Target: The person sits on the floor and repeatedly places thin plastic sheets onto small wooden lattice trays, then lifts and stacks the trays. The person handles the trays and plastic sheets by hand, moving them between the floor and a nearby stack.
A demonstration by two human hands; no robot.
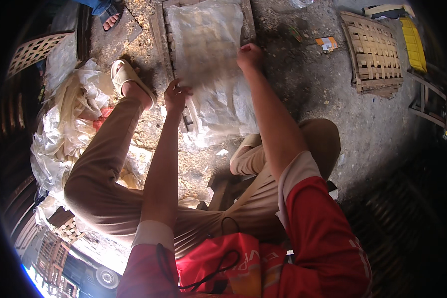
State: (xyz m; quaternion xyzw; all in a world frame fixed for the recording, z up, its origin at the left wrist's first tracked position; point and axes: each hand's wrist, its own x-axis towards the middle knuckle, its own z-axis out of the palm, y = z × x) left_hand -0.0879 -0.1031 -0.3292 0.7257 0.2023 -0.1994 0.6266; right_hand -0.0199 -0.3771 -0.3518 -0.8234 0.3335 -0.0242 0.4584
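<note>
A translucent, wrinkled plastic sheet (pixel 208 35) lies lengthwise over a wooden frame (pixel 160 30) on the ground before me. Its middle is blurred. At the sheet's left edge my left hand (pixel 177 98) has its fingers curled, apparently pinching the plastic; the exact fingertip contact is unclear. Farther out, my right hand (pixel 250 56) is closed at the right edge of the sheet, with the fingers pressed together on its border. What lies under the plastic shows only as a pale, hazy pattern.
Crumpled clear plastic (pixel 59 134) is heaped to my left, beside my sandalled foot (pixel 129 82). A woven bamboo panel (pixel 377 52) lies at the far right, near a yellow object (pixel 413 44). An orange-and-white packet (pixel 326 43) rests on the ground. Another person's foot (pixel 109 19) is at the top left.
</note>
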